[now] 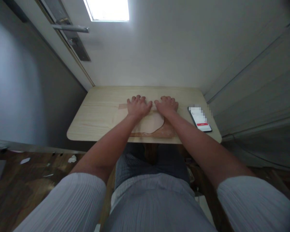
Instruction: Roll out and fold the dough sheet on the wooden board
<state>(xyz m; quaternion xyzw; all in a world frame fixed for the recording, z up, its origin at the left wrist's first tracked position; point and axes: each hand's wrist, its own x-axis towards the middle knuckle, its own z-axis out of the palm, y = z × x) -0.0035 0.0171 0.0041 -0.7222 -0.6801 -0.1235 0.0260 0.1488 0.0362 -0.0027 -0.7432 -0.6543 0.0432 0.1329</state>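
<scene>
My left hand lies palm down, fingers spread, on a thin pale sheet with a curved right edge. My right hand rests just to the right, also flat with its fingers apart. The thumbs point towards each other, with a small gap between them. Under the sheet lies a flat brown piece, showing along the front and at the right; its material is hard to tell. Left of my left hand, a short light-brown strip shows. What lies beneath my palms is hidden.
The pale wooden table stands against a white door with a metal handle. A phone with its screen lit lies at the table's right end. Paper scraps litter the wooden floor on the left.
</scene>
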